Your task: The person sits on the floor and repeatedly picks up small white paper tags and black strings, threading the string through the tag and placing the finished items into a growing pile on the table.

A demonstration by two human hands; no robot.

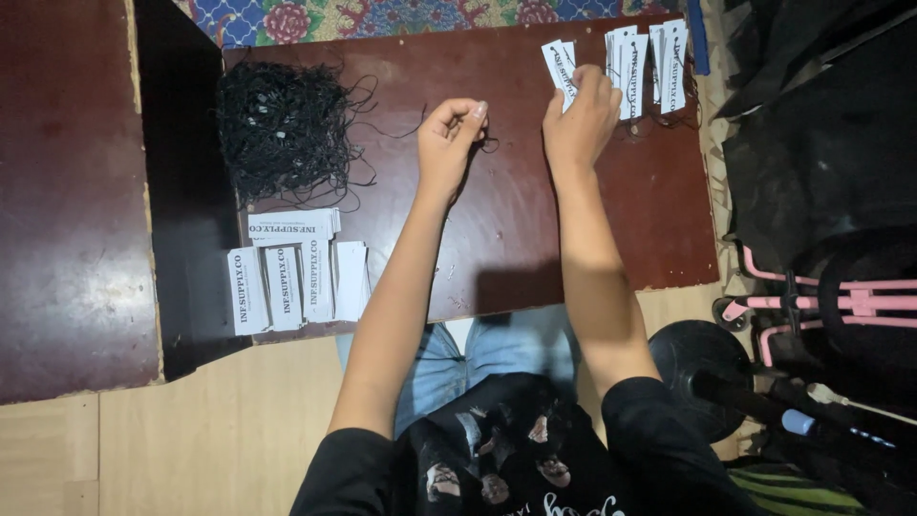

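**Head view: two hands at the far edge of a dark bench**

Head view. A dark red-brown bench [535,239] fills the middle of the frame; its near edge runs at 6 o'clock just above the person's knees, its right edge at 3 o'clock stops short of a pink metal frame [821,301].

Left hand [447,134], near 12 o'clock: grip pressed together, thumb and forefinger pinching a thin black string [489,143] that trails toward the other hand.

Right hand [579,119], just to the 3 o'clock side of the left: fingers curled down, grip closed on one white paper tag [560,65], which sticks out past the knuckles toward 12 o'clock, close to the bench's far edge.

Open room: the bare stretch of bench between the forearms and out to the right edge, 4 to 5 o'clock of the hands.

Counts:
- Finished white tags with strings [650,57], 1 o'clock corner: about three small groups; exact number cannot be told.
- Tangled heap of black strings [282,124], 10 o'clock: one.
- Stacks of plain white tags [296,272], 8 o'clock at the bench's near-left edge: four standing side by side, one laid crosswise above them.

A second dark bench top [67,191] lies at 9 o'clock, apart across a gap.
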